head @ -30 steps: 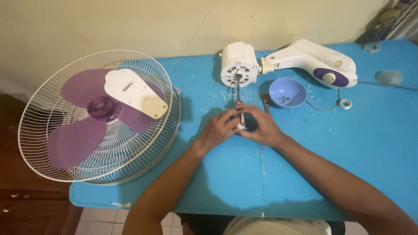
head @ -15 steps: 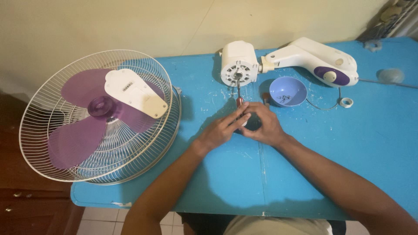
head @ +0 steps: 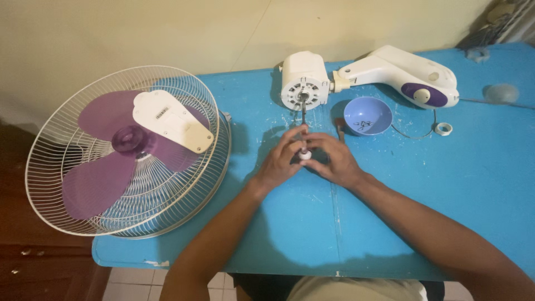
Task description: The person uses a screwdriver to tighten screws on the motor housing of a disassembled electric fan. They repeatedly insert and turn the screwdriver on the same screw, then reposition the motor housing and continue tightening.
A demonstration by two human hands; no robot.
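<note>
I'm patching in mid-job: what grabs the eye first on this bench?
The big white fan grille hanging off the left edge of the blue table, with purple blades and a white cover plate lying in it. At centre, the left hand and right hand meet around a small white round part. Behind them lie the white fan motor housing and a blue bowl.
</note>
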